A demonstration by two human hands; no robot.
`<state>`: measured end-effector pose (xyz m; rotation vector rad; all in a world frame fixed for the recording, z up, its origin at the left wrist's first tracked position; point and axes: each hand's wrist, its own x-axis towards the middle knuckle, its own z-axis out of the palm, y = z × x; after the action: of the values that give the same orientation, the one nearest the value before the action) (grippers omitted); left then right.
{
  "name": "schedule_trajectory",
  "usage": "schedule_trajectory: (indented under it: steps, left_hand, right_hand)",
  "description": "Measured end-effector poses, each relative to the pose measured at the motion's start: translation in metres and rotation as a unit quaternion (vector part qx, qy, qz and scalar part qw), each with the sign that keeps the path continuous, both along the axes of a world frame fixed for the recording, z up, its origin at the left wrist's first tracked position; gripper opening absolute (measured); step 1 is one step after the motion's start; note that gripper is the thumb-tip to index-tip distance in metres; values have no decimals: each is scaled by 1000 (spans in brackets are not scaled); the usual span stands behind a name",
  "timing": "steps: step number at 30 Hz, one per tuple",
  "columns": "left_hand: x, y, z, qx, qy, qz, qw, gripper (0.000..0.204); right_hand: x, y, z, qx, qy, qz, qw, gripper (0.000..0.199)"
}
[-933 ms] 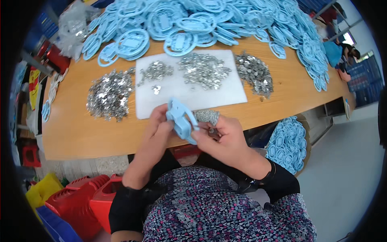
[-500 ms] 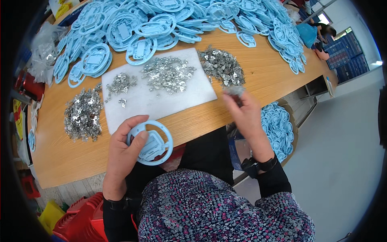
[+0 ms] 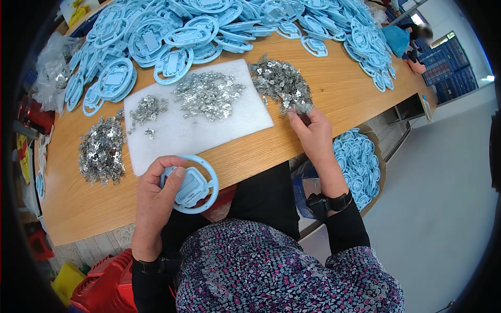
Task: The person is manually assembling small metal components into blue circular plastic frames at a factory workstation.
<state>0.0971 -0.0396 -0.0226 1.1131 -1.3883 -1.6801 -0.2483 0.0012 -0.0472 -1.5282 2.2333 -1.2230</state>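
Observation:
My left hand [image 3: 159, 195] grips a light blue plastic wheel-shaped part [image 3: 192, 187], thumb on its flat middle plate and fingers behind the rim. It is held over the table's near edge. My right hand [image 3: 314, 134] is at the near end of a heap of small silver metal pieces [image 3: 284, 83], thumb and fingers curled in with the tips against the heap. Whatever lies between those fingertips is too small to make out. Between the hands a white foam sheet [image 3: 209, 136] bears a larger and a smaller scatter of shiny metal pieces [image 3: 209, 96].
Another metal heap [image 3: 102, 151] sits left of the sheet. Many blue wheel parts [image 3: 151, 39] are piled along the far side of the wooden table [image 3: 349, 96]. More fill a carton [image 3: 383, 180] below on the right. A red stool [image 3: 104, 284] stands lower left; a person [image 3: 404, 39] is far right.
My right hand has moved slightly left and down onto the near end of the right metal heap. The left hand keeps the blue wheel part in nearly the same place. The view has shifted slightly.

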Motion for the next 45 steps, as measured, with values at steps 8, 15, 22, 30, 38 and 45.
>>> schedule_trajectory:
  steps: [8, 15, 22, 30, 38, 45]
  left_hand:
    - [-26, 2, 16, 21, 19, -24, 999, 20]
    - [-16, 1, 9, 28, 60, -62, 996, 18]
    - [-15, 5, -2, -51, 23, -5, 998, 18]
    - [-14, 4, -10, -64, -27, 15, 997, 20]
    - [-13, 0, -4, -44, -14, 17, 999, 18]
    - [-2, -1, -10, 4, 70, 59, 996, 21]
  right_hand:
    - [63, 2, 46, 67, -351, 174, 917, 22]
    - [100, -12, 63, 147, -172, 348, 910, 24]
    - [118, -26, 72, 237, -166, 365, 885, 13]
    - [125, -36, 43, 229, -343, 313, 855, 20]
    - [129, -36, 49, 201, -261, 301, 895, 27]
    - [134, -25, 37, 68, -228, 251, 938, 27]
